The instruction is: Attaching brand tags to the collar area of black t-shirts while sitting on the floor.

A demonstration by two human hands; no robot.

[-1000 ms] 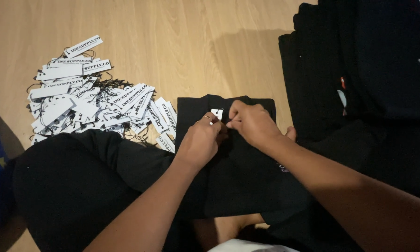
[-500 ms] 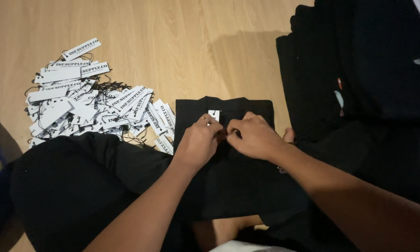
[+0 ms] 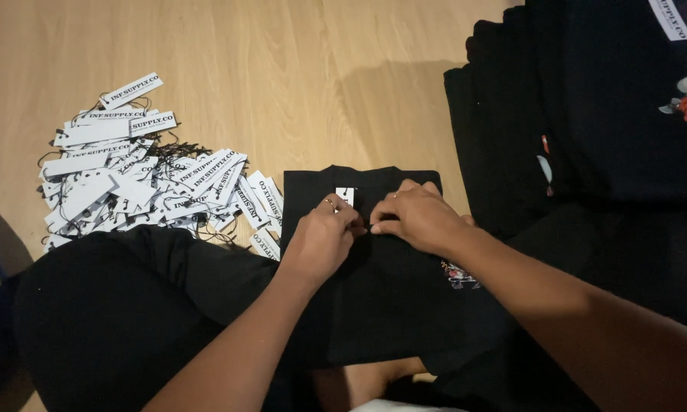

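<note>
A folded black shirt (image 3: pixel 381 297) lies on the person's lap, its collar toward the wooden floor (image 3: pixel 282 76). The left hand (image 3: pixel 322 238) curls its fingers together just below the small white neck label (image 3: pixel 345 197). The right hand (image 3: pixel 418 216) presses bunched fingertips onto the cloth beside it. Whether either pinches something is unclear. White paper tags (image 3: pixel 137 179) lie heaped to the left, stacked black shirts (image 3: pixel 580 114) to the right.

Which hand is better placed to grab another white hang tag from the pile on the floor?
Left, probably. The left hand sits right beside the pile of white tags, while the right hand rests further over on the folded black shirt, away from the tags.
</note>
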